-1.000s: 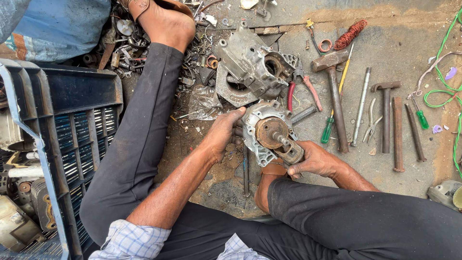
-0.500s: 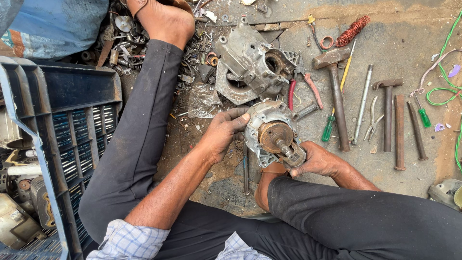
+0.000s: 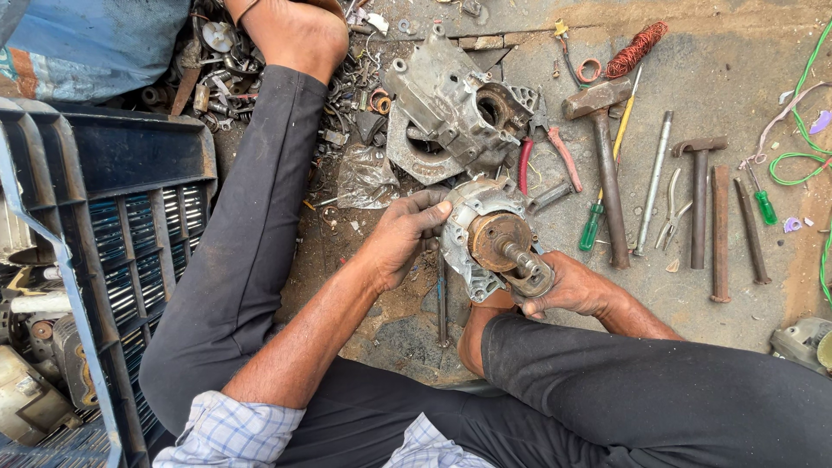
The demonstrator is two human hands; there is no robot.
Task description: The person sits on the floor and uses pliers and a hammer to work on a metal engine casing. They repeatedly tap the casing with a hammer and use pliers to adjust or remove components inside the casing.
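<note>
Your left hand (image 3: 400,238) closes its grip on the left rim of the round motor housing (image 3: 472,247), with the fingers curled over the edge, and your right hand (image 3: 568,286) pinches the lower right side, just under the rusty shaft (image 3: 520,260) that stands out from the brown hub. The housing is held slightly above the floor, between your knees, near the middle of the floor area where you sit.

To do this step well, keep both hands opposite to each other so the housing cannot tilt. Press with the pads of the fingers, not with the tips, because the metal edge looks sharp and greasy. Keep your right thumb away from the end of the shaft. If you turn the part, I think it is better to turn slowly and let the left hand guide.

Toward the far edge of the floor, just beyond the housing, lies the large grey engine casing (image 3: 451,104). To its right lie the red-handled pliers (image 3: 555,152), and farther right a hammer (image 3: 602,147). A dark plastic crate (image 3: 104,217) stands at the left edge.

Compared with one second ago, your left hand has moved from beside the housing onto its rim, and the housing is turned a little more toward you. The tools have not moved.
</note>
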